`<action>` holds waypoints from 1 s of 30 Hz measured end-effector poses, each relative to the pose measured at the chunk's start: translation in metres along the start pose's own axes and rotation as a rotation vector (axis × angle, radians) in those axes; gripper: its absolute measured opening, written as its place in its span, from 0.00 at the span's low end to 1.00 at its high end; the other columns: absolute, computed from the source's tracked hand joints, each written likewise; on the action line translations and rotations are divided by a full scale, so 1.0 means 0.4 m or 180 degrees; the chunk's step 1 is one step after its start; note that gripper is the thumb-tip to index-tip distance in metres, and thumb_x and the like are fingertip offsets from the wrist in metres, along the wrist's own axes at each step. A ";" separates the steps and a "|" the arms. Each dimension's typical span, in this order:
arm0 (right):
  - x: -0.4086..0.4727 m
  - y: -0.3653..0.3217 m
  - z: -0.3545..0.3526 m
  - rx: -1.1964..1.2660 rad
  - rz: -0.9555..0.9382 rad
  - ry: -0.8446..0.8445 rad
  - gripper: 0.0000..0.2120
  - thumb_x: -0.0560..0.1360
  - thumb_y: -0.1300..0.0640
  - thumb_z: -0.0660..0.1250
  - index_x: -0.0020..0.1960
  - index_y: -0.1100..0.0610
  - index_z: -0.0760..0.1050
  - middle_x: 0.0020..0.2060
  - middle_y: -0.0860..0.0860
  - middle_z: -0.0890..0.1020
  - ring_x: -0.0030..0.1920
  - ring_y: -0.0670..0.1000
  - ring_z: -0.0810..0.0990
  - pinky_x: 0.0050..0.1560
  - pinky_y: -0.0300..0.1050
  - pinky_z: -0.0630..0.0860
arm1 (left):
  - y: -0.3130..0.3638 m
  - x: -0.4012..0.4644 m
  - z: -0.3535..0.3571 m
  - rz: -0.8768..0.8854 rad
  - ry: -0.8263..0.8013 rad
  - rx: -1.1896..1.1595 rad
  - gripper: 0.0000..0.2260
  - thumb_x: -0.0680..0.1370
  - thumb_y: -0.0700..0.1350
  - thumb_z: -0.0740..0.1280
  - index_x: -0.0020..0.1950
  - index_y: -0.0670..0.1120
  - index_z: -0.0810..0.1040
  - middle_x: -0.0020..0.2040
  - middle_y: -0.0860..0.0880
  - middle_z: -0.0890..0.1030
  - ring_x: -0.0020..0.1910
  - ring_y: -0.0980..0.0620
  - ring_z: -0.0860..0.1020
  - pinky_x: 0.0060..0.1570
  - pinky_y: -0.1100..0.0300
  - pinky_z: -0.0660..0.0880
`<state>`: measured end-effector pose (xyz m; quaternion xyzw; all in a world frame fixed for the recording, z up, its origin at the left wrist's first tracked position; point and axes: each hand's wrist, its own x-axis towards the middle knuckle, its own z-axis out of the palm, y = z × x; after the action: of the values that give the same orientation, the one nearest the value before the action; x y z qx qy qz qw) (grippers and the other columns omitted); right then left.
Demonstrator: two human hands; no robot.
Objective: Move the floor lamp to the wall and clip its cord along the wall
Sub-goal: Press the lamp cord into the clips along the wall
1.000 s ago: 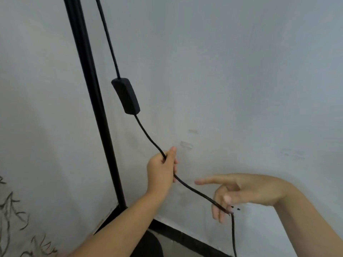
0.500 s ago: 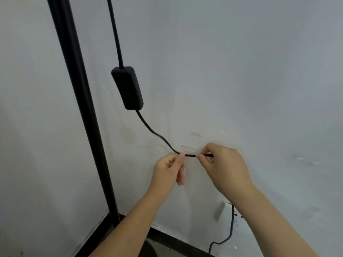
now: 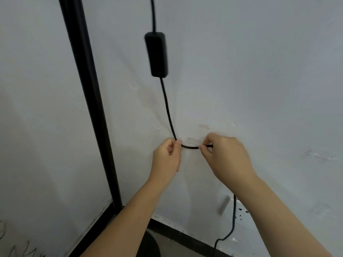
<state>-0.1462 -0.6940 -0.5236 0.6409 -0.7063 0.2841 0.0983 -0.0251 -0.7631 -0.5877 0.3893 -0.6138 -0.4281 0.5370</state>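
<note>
Swung upright since half a second ago: inline switch point(image 3: 156, 54), hanging straight, blurred. Cord point(image 3: 168, 112) dropping from it, bending flat between both hands against wall point(image 3: 259, 71). Left hand point(image 3: 167, 156) pinching cord at bend; right hand point(image 3: 226, 154) pinching just beside, under clear clip point(image 3: 194, 140). Lamp pole point(image 3: 89, 108) left, near corner; bare wall right.

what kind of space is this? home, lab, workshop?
Probably a corner of a plain indoor room, maybe a home; can't say more. Cues: bare, scuffed white wall with a dark baseboard, a black floor lamp pole standing by it, and clear cord clips stuck on the wall.
</note>
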 end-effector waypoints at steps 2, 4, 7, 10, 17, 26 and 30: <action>-0.007 -0.004 0.002 0.0035 -0.0017 0.0056 0.08 0.76 0.53 0.62 0.44 0.57 0.75 0.37 0.53 0.82 0.41 0.58 0.79 0.37 0.48 0.73 | -0.002 0.003 0.004 -0.0091 -0.0072 0.0050 0.16 0.79 0.44 0.61 0.35 0.35 0.68 0.23 0.45 0.73 0.19 0.53 0.68 0.23 0.66 0.67; -0.013 -0.008 0.004 0.0107 -0.0037 0.0132 0.09 0.77 0.53 0.62 0.45 0.58 0.76 0.37 0.53 0.82 0.41 0.57 0.79 0.39 0.49 0.75 | -0.002 0.006 0.007 -0.0209 -0.0110 0.0043 0.16 0.78 0.44 0.61 0.36 0.34 0.70 0.22 0.48 0.75 0.18 0.54 0.70 0.22 0.67 0.67; -0.011 -0.013 0.003 0.0198 -0.0055 0.0269 0.08 0.76 0.53 0.63 0.44 0.58 0.76 0.32 0.50 0.77 0.36 0.55 0.77 0.35 0.46 0.72 | 0.009 0.010 0.008 -0.0340 -0.0145 -0.0156 0.15 0.79 0.43 0.61 0.35 0.37 0.74 0.21 0.52 0.76 0.17 0.55 0.70 0.20 0.65 0.66; -0.001 -0.009 0.000 0.0218 0.0018 0.0345 0.08 0.76 0.54 0.64 0.44 0.57 0.77 0.30 0.47 0.73 0.34 0.53 0.74 0.34 0.44 0.69 | 0.024 0.012 0.008 -0.0497 -0.0141 -0.0481 0.14 0.79 0.43 0.61 0.35 0.42 0.75 0.21 0.52 0.76 0.16 0.56 0.71 0.18 0.66 0.66; -0.001 0.016 -0.012 0.0394 0.0198 0.0466 0.07 0.75 0.54 0.65 0.44 0.57 0.78 0.40 0.52 0.84 0.43 0.55 0.81 0.42 0.49 0.76 | 0.049 0.010 0.008 -0.0802 -0.0234 -0.0803 0.13 0.79 0.45 0.63 0.36 0.41 0.77 0.20 0.52 0.77 0.16 0.56 0.71 0.18 0.67 0.66; -0.014 0.042 -0.022 0.0409 0.0294 0.0658 0.07 0.75 0.55 0.65 0.43 0.58 0.77 0.38 0.51 0.84 0.42 0.55 0.81 0.41 0.50 0.77 | 0.063 -0.002 0.012 -0.1232 -0.0666 -0.1323 0.11 0.79 0.45 0.63 0.40 0.42 0.80 0.23 0.52 0.79 0.19 0.57 0.73 0.21 0.67 0.70; -0.022 0.063 -0.031 0.0392 0.0435 0.0702 0.08 0.75 0.55 0.65 0.40 0.58 0.75 0.34 0.51 0.82 0.39 0.55 0.80 0.39 0.49 0.76 | 0.065 0.004 -0.005 -0.1390 -0.1185 -0.1814 0.11 0.80 0.42 0.59 0.45 0.39 0.79 0.28 0.50 0.82 0.24 0.57 0.77 0.25 0.67 0.75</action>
<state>-0.1717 -0.6795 -0.5246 0.5610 -0.7144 0.4017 0.1163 -0.0238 -0.7562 -0.5628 0.2619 -0.4602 -0.7483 0.3996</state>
